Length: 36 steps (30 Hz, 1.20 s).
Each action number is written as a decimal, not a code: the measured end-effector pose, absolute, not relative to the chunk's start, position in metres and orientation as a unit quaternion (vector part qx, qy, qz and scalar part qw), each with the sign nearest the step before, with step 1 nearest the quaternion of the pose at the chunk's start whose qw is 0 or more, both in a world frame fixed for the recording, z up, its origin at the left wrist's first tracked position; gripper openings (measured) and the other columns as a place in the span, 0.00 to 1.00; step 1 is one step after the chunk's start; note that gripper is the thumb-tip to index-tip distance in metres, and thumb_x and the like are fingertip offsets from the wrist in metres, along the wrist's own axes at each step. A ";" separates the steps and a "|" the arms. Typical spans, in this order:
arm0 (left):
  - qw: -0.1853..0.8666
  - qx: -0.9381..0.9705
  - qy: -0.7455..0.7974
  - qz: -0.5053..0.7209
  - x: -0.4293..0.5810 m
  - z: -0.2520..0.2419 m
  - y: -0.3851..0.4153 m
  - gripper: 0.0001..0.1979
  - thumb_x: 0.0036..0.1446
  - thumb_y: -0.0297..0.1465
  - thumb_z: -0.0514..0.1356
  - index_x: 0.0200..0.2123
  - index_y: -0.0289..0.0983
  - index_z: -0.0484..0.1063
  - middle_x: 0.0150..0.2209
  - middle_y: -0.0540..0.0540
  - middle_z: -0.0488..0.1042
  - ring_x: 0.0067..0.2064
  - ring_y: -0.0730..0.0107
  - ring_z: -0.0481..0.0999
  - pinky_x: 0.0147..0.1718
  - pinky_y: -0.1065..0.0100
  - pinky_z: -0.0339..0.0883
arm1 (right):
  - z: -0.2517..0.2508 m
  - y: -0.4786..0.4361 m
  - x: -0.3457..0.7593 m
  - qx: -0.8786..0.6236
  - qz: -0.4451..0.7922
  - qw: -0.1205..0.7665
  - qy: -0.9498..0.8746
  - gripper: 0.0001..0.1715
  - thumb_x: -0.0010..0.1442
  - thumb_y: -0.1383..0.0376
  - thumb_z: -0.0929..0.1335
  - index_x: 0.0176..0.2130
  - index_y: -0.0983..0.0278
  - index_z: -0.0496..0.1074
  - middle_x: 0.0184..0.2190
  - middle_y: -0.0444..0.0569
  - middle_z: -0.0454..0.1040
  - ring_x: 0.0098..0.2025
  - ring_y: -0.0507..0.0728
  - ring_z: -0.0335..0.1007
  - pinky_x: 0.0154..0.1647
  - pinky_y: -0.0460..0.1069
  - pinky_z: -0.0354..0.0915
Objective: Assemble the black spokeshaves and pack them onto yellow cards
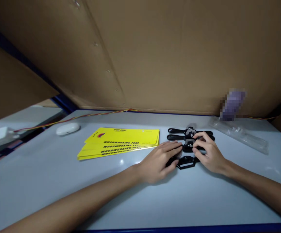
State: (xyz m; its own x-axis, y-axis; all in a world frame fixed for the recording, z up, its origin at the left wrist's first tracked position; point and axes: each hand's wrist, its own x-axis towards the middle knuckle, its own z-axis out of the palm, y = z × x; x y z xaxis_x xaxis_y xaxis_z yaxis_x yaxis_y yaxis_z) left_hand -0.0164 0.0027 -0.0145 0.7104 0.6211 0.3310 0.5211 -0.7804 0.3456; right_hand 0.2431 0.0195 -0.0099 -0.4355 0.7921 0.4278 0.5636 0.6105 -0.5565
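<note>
Several black spokeshaves lie in a row on the table, one behind another. My left hand (158,160) covers the left handles of the two nearest ones, its fingertips meeting the left side of the third spokeshave (188,147), which has a metal blade plate. Curled at that same tool's right side is my right hand (209,152), thumb and fingers around its right end. The nearest spokeshave (187,161) shows an open slot and no visible blade; my right thumb is close to its right handle. Behind them, two more spokeshaves (175,137) lie with their left handles exposed.
Fanned yellow cards (128,136) printed "SPOKE SHAVE" and "WOODWORKING TOOL" lie left of the tools. A white rounded case (68,128) sits farther left. Clear plastic packaging (238,134) is at right, by a pixelated purple object (233,105). A red-yellow wire (94,114) runs along the back.
</note>
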 end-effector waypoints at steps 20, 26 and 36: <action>0.106 0.917 0.308 0.229 -0.015 -0.014 0.003 0.24 0.69 0.34 0.54 0.64 0.28 0.70 0.64 0.31 0.73 0.66 0.43 0.72 0.61 0.39 0.72 | -0.006 0.019 0.244 -0.420 0.161 0.309 -0.838 0.07 0.66 0.65 0.65 0.34 0.61 0.71 0.55 0.56 0.70 0.51 0.63 0.75 0.50 0.61 0.73; 0.107 0.917 0.307 0.232 -0.016 -0.015 0.004 0.24 0.69 0.33 0.54 0.64 0.30 0.70 0.65 0.32 0.72 0.67 0.45 0.71 0.63 0.41 0.71 | -0.007 0.017 0.241 -0.436 0.141 0.328 -0.826 0.07 0.66 0.65 0.65 0.44 0.61 0.71 0.54 0.57 0.70 0.51 0.64 0.75 0.50 0.61 0.75; 0.095 0.920 0.301 0.234 -0.016 -0.015 0.004 0.24 0.69 0.34 0.53 0.64 0.30 0.70 0.64 0.31 0.73 0.66 0.44 0.72 0.61 0.41 0.72 | -0.007 0.016 0.244 -0.390 0.121 0.274 -0.871 0.08 0.66 0.65 0.65 0.44 0.60 0.73 0.56 0.57 0.70 0.52 0.64 0.75 0.53 0.64 0.71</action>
State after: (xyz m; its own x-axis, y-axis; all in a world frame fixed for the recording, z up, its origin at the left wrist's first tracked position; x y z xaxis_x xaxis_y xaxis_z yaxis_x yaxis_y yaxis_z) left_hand -0.0158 0.0045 -0.0146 0.7099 0.5971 0.3734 0.5086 -0.8015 0.3145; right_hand 0.2438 0.0163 -0.0066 -0.5454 0.7452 0.3836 0.6127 0.6668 -0.4242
